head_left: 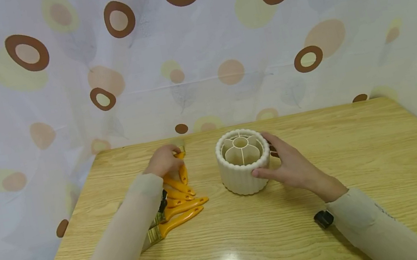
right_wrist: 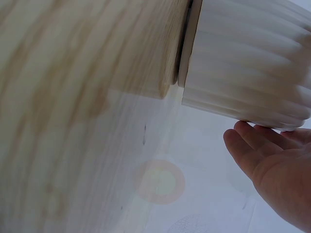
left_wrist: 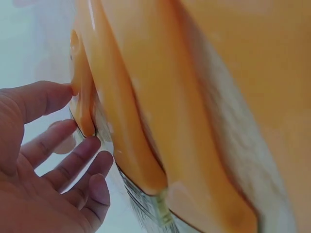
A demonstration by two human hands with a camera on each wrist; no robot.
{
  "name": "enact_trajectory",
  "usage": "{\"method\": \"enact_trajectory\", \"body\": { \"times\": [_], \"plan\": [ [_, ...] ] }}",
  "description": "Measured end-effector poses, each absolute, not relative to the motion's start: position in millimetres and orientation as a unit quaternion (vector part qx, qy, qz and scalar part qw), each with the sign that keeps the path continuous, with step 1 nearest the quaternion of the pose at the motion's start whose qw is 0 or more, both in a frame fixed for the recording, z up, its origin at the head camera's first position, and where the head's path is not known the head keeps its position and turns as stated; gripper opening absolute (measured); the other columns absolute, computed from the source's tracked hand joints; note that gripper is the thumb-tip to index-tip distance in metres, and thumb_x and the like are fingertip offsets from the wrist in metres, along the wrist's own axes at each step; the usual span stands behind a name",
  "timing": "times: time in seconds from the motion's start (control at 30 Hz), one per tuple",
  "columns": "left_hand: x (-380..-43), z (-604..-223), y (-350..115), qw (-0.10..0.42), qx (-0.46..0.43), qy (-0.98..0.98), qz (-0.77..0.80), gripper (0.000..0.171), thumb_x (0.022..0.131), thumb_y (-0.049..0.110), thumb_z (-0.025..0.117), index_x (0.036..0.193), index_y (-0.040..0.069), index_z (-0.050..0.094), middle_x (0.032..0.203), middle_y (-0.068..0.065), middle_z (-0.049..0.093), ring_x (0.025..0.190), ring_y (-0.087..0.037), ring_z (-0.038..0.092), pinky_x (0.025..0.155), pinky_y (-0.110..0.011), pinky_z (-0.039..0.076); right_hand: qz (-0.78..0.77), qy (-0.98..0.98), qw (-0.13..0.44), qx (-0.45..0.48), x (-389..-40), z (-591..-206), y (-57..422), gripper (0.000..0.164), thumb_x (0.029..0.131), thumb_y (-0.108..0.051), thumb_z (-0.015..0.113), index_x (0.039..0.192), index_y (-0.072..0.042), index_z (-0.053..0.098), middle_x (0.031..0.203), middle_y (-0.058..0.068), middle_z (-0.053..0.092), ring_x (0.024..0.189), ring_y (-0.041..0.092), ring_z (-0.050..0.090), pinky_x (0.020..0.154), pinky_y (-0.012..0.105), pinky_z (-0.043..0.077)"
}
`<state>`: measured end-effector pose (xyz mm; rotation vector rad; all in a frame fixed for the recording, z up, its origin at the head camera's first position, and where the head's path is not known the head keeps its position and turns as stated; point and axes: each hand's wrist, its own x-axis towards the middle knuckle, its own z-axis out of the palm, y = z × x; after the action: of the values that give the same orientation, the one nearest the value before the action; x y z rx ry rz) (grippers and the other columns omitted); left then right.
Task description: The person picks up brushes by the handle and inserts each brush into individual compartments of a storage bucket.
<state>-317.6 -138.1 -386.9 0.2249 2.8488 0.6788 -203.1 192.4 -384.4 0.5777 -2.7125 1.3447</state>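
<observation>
My left hand [head_left: 164, 161] is at the far end of a row of paintbrushes, its thumb and fingers at the orange handle of the farthest paintbrush [head_left: 183, 173]. In the left wrist view the thumb tip touches that handle, with the fingertips close by it. Several more orange-handled paintbrushes [head_left: 184, 219] lie fanned out nearer, their bristles partly hidden by my left sleeve. My right hand [head_left: 296, 168] holds a round white ribbed holder [head_left: 242, 180] by its right side, thumb in front and fingers behind. The holder stands upright, with flower-shaped dividers inside and no brushes in it.
The wooden table [head_left: 270, 240] reaches back to a patterned curtain [head_left: 212, 101], which also hangs along both sides. A small black piece [head_left: 324, 219] sits at my right cuff. The holder stands right of the brushes, toward the table's far edge.
</observation>
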Motion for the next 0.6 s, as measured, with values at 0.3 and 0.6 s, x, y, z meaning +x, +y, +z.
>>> {"method": "enact_trajectory", "body": {
  "times": [0.3,0.6],
  "plan": [
    [-327.0,-387.8,-126.0,0.100,0.084,0.965,0.229,0.048,0.087,0.022,0.065,0.130,0.003,0.054,0.127,-0.016,0.055,0.109,-0.033,0.055,0.089,-0.046,0.047,0.437,-0.880,0.031,0.184,-202.5,-384.1,195.7,0.094,0.077,-0.047,0.077,0.150,-0.022,0.024,0.147,0.004,0.036,0.132,0.032,0.039,0.103,0.053,0.035],
    [-338.4,-391.1,-115.3,0.095,0.053,0.969,0.221,0.026,0.084,0.024,0.072,0.092,0.001,0.062,0.086,-0.012,0.058,0.076,-0.026,0.054,0.068,-0.036,0.047,0.434,-0.880,0.030,0.189,-202.9,-385.4,194.6,0.093,0.077,-0.048,0.076,0.150,-0.022,0.024,0.148,0.007,0.035,0.131,0.033,0.040,0.103,0.054,0.035]
  ]
}}
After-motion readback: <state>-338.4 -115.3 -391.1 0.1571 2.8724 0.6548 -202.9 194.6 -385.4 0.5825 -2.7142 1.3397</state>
